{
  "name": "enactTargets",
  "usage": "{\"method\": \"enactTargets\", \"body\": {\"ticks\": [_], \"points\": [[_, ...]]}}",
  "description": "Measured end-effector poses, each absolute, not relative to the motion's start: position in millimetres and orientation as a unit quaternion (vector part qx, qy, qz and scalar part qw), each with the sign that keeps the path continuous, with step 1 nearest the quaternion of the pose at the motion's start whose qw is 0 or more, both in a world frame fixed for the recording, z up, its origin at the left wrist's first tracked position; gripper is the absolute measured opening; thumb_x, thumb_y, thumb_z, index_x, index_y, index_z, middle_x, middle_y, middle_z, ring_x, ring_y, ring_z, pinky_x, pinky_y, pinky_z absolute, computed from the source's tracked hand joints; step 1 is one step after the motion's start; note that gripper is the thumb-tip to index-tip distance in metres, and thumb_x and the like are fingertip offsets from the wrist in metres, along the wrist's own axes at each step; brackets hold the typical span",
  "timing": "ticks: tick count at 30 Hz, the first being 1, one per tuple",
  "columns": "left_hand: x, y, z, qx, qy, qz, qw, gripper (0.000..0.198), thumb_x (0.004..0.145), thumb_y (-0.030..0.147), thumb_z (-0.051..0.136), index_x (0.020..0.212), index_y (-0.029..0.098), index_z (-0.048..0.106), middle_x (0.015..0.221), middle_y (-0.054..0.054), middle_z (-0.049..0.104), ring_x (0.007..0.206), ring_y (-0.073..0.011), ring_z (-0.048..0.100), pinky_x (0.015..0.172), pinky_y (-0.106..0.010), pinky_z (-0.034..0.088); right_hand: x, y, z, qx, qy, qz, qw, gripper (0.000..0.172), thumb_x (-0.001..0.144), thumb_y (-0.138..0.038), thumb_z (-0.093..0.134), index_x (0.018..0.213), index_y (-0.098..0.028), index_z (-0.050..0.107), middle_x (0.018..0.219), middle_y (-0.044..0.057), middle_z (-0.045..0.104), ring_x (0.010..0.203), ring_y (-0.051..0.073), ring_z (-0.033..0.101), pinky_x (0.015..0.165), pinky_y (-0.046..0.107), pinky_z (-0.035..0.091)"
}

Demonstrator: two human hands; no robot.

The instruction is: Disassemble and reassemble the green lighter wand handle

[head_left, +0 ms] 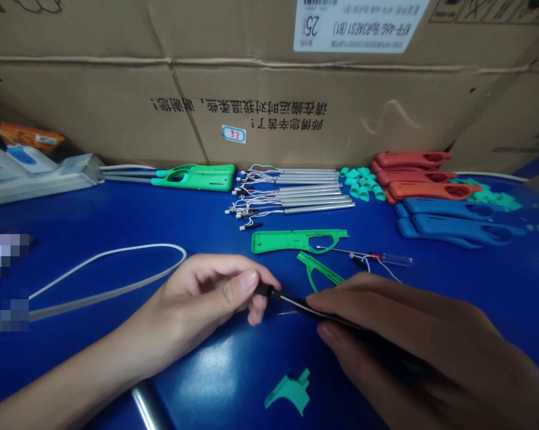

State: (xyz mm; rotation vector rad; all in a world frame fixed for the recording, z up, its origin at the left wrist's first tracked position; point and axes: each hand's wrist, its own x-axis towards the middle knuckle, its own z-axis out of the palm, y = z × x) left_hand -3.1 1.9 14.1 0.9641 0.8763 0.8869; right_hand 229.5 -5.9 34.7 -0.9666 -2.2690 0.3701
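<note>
My left hand (pixel 219 292) is closed, pinching a small black block-like piece (pixel 264 289) between thumb and fingers. My right hand (pixel 412 334) grips a slim black tool (pixel 296 303) with a pale shiny edge; its exact kind is unclear. The tool's tip meets the black piece. Just beyond my hands lie a green lighter shell half (pixel 291 241) and a green trigger-guard piece (pixel 318 272), partly covered by my right hand. A screwdriver with a clear handle (pixel 397 260) rests behind them. Nearer me is a teal curved plastic part (pixel 289 391).
Metal tubes with white wires (pixel 314 194) lie in a row at the back. Teal caps (pixel 363 182), red shells (pixel 412 176) and blue shells (pixel 452 221) are to their right. Green lighters (pixel 202 177) and a power strip (pixel 49 176) stand left. A cardboard box (pixel 251 89) walls the back.
</note>
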Motion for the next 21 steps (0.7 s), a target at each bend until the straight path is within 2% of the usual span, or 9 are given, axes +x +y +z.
{"method": "enactTargets", "body": {"ticks": [3,8,14,18,21], "points": [[-3.0,1.3,14.8,0.443,0.402,0.396,0.697,0.023,0.082,0.042,0.076,0.087,0.020,0.078,0.066,-0.002,0.068,0.066,-0.0093,0.058,0.066,-0.017,0.046,227.5,-5.5,33.9,-0.389,-0.838,0.203,0.324,0.027,0.090,-0.021,0.058,0.109,-0.037,0.067,0.087,-0.003,0.073,0.073,0.015,0.073,0.055,0.020,0.058],[-3.8,0.1,16.0,0.438,0.405,0.399,0.697,0.023,0.080,0.040,0.077,0.086,0.018,0.079,0.067,-0.003,0.071,0.064,-0.0102,0.062,0.065,-0.017,0.050,226.5,-7.1,33.8,-0.396,-0.832,0.220,0.320,0.024,0.090,-0.021,0.058,0.104,-0.036,0.070,0.082,-0.002,0.071,0.069,0.016,0.072,0.053,0.023,0.056],[-4.9,-0.3,13.8,0.454,0.401,0.392,0.692,0.022,0.083,0.040,0.074,0.089,0.020,0.079,0.068,-0.003,0.074,0.063,-0.0103,0.067,0.064,-0.016,0.054,229.1,-5.3,35.7,-0.384,-0.842,0.223,0.306,0.014,0.090,-0.021,0.057,0.090,-0.029,0.068,0.080,-0.001,0.069,0.067,0.014,0.070,0.054,0.021,0.054],[-4.6,-0.6,11.9,0.456,0.415,0.388,0.685,0.022,0.083,0.042,0.074,0.088,0.020,0.079,0.065,-0.002,0.074,0.061,-0.0100,0.067,0.064,-0.015,0.054,227.3,-4.5,36.1,-0.375,-0.847,0.233,0.296,0.017,0.091,-0.017,0.054,0.083,-0.026,0.066,0.073,-0.002,0.064,0.063,0.010,0.066,0.055,0.017,0.052],[-4.6,-1.5,11.2,0.455,0.428,0.385,0.679,0.023,0.083,0.043,0.074,0.088,0.021,0.079,0.066,-0.002,0.074,0.060,-0.0100,0.067,0.064,-0.016,0.054,228.1,-2.1,34.9,-0.364,-0.860,0.195,0.300,0.018,0.089,-0.014,0.054,0.076,-0.023,0.063,0.068,-0.003,0.061,0.059,0.009,0.064,0.053,0.015,0.051]]}}
